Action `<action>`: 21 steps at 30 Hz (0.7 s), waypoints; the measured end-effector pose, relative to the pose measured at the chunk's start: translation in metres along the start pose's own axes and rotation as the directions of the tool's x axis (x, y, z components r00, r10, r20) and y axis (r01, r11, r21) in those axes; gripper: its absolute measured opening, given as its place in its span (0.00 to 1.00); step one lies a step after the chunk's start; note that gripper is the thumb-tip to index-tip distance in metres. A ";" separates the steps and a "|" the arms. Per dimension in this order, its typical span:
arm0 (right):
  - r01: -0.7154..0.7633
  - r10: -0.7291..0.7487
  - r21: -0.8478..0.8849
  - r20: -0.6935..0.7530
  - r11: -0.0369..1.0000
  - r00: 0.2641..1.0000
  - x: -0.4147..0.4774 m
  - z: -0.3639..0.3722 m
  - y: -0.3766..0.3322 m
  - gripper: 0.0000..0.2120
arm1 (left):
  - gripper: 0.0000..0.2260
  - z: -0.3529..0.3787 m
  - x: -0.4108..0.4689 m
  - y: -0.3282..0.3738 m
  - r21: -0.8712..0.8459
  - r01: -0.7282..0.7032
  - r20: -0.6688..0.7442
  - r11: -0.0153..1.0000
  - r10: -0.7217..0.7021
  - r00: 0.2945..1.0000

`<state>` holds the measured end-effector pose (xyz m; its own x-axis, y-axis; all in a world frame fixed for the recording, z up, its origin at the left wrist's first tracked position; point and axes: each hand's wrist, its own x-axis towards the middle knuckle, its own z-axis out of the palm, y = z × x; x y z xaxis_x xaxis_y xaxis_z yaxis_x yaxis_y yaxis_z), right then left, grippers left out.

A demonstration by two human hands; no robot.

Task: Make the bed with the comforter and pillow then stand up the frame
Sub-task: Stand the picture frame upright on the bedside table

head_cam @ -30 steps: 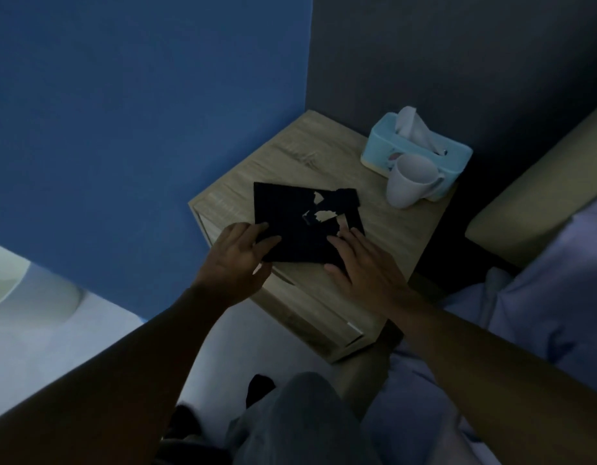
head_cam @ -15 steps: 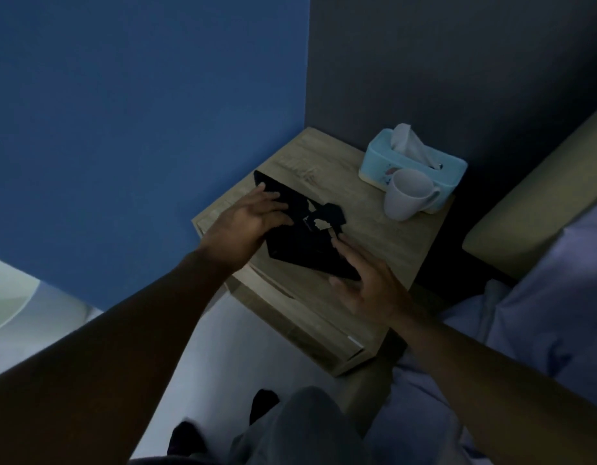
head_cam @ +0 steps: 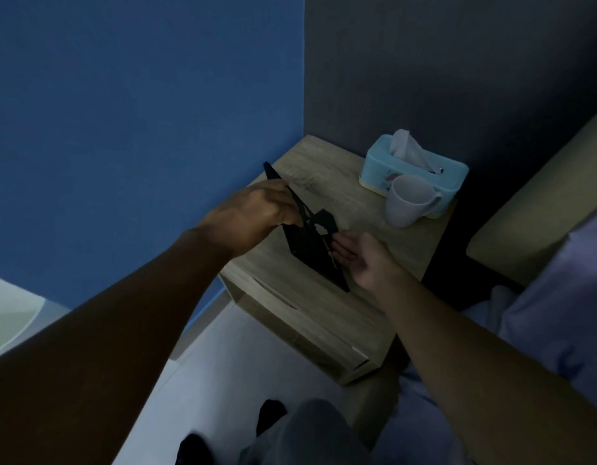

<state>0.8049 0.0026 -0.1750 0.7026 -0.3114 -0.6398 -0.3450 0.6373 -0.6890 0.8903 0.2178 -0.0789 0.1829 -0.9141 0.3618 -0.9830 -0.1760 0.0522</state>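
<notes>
A black picture frame stands tilted on its lower edge on the wooden nightstand, its back with the fold-out stand facing right. My left hand grips the frame's upper edge. Just right of the frame, my right hand is palm up with its fingertips at the back near the stand; whether they hold it is hidden. The bed's light comforter lies at the right edge, below a beige headboard.
A light blue tissue box and a white mug sit at the nightstand's back right. Blue wall on the left, dark wall behind. My knees and the pale floor are below.
The frame lay flat under both hands a second ago; my left hand has lifted its left side so it now stands steeply tilted. My right hand has moved behind it.
</notes>
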 end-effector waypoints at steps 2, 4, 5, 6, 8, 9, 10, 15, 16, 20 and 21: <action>0.003 -0.005 0.049 0.038 0.999 0.999 -0.002 0.001 -0.003 0.09 | 0.10 -0.002 0.000 0.001 -0.005 0.002 0.021 1.000 -0.002 1.000; 0.051 -0.055 0.063 0.066 0.997 0.996 -0.006 0.002 -0.007 0.14 | 0.10 -0.004 0.002 0.004 -0.022 0.011 0.043 1.000 -0.010 0.999; 0.089 -0.094 0.068 0.074 0.994 0.993 -0.009 0.003 -0.009 0.16 | 0.11 -0.004 0.003 0.004 -0.029 0.016 0.050 0.999 -0.015 0.999; 0.134 -0.140 0.072 0.079 0.988 0.987 -0.011 0.003 -0.012 0.16 | 0.11 -0.005 0.004 0.006 -0.032 0.019 0.053 0.999 -0.017 0.998; 0.209 -0.215 0.083 0.078 0.974 0.973 -0.016 0.002 -0.019 0.11 | 0.10 -0.007 0.007 0.008 -0.039 0.022 0.056 0.999 -0.020 0.998; 0.232 -0.240 0.092 0.086 0.968 0.967 -0.019 0.001 -0.021 0.10 | 0.10 -0.008 0.009 0.009 -0.044 0.032 0.063 0.999 -0.029 0.998; 0.247 -0.257 0.099 0.106 0.964 0.961 -0.021 0.000 -0.023 0.10 | 0.10 -0.009 0.010 0.010 -0.047 0.047 0.070 0.998 -0.044 0.997; 0.234 -0.242 0.065 0.180 0.970 0.953 -0.024 -0.010 -0.021 0.17 | 0.14 -0.015 0.013 0.015 -0.033 0.083 0.097 0.996 -0.079 0.992; 0.215 -0.221 0.051 0.187 0.975 0.957 -0.024 -0.012 -0.020 0.17 | 0.14 -0.015 0.013 0.016 -0.027 0.085 0.102 0.996 -0.082 0.991; 0.209 -0.166 -0.168 0.237 0.963 0.957 -0.029 -0.010 -0.019 0.13 | 0.13 -0.015 0.018 0.015 -0.018 0.079 0.086 0.997 -0.077 0.993; 0.220 -0.167 -0.202 0.247 0.954 0.954 -0.030 -0.010 -0.018 0.15 | 0.12 -0.016 0.019 0.015 -0.015 0.077 0.083 0.997 -0.075 0.994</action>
<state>0.7836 -0.0065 -0.1473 0.8820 -0.2297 -0.4114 -0.3008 0.3974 -0.8669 0.8788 0.2038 -0.0563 0.2570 -0.9255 0.2783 -0.9662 -0.2402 0.0933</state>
